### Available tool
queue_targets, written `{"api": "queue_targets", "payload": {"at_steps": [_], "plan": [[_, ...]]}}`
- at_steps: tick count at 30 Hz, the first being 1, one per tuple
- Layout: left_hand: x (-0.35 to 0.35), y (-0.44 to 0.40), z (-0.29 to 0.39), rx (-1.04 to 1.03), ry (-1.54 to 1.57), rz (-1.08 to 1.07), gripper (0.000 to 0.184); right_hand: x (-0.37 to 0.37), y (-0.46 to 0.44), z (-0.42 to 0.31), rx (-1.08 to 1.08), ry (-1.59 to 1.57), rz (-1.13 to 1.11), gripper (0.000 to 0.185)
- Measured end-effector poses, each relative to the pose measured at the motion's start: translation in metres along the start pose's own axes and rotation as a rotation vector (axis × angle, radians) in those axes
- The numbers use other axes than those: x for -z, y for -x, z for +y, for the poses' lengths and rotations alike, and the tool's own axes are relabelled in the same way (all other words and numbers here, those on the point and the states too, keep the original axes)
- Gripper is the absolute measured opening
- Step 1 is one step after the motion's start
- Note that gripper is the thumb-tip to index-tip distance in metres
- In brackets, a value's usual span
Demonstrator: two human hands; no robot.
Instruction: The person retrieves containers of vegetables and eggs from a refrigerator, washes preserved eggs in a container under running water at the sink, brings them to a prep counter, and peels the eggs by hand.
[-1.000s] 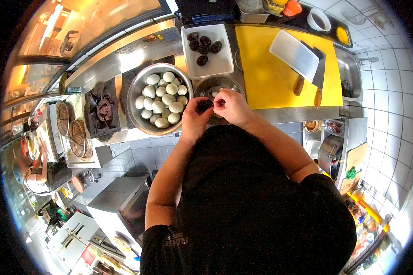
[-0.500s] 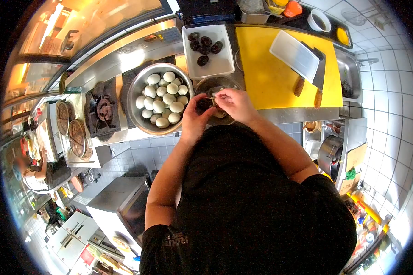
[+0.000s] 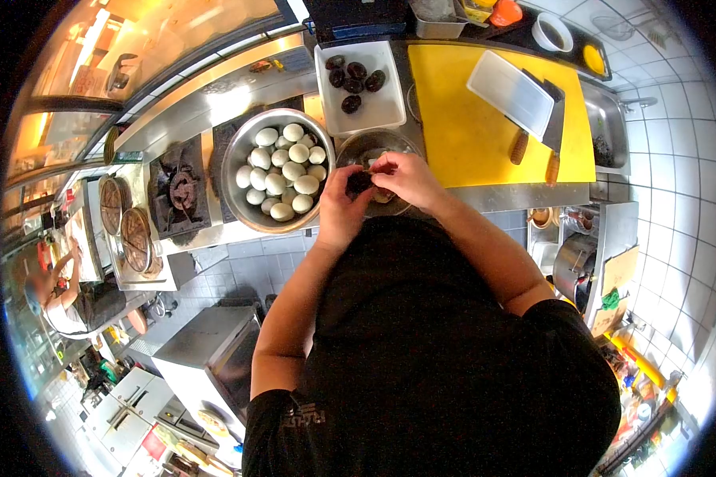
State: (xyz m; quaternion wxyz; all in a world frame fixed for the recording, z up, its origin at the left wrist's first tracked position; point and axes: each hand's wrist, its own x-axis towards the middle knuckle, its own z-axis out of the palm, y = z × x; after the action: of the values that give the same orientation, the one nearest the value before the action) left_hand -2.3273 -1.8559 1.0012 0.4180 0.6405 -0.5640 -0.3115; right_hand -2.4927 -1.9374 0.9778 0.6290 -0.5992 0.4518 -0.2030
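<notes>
A dark, peeled-looking century egg (image 3: 359,183) is held in my left hand (image 3: 344,211), its fingers and thumb curled around it. My right hand (image 3: 406,179) pinches at the egg's right edge, on what looks like a piece of its shell. Both hands are over a metal bowl (image 3: 346,147), with pale shell bits partly visible inside. To the left stands a large steel bowl (image 3: 232,199) full of whole pale eggs (image 3: 292,171). Behind, several dark peeled eggs (image 3: 352,104) lie in a white tray (image 3: 386,107).
On the right, a yellow cutting board (image 3: 453,119) carries a white plastic lid or tray (image 3: 511,91) and two wooden-handled cleavers (image 3: 554,151). A sink (image 3: 608,127) lies beyond it. A gas burner (image 3: 183,187) is at left. Another person (image 3: 64,302) works at far left.
My right fingers have shifted slightly left and down against the egg, and my left hand has turned a little to the right. The bowls, tray and board stay put.
</notes>
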Motion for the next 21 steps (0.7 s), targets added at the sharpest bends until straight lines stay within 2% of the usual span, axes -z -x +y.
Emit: {"api": "queue_targets", "payload": {"at_steps": [5,12,18,21], "plan": [[0.000,0.000,0.004,-0.027,-0.050,0.005,0.042,0.001,0.000,0.001,0.009,0.025,-0.026,0.025],[-0.002,-0.003,0.008,-0.133,-0.119,-0.028,0.038,0.001,-0.002,-0.004,-0.233,-0.165,-0.081,0.022],[-0.003,-0.002,0.008,-0.071,-0.089,-0.021,0.037,0.004,-0.005,0.006,-0.206,-0.186,-0.135,0.023],[-0.003,0.000,0.006,0.033,-0.023,-0.018,0.039,0.007,-0.008,0.013,-0.235,-0.277,-0.172,0.024]]}}
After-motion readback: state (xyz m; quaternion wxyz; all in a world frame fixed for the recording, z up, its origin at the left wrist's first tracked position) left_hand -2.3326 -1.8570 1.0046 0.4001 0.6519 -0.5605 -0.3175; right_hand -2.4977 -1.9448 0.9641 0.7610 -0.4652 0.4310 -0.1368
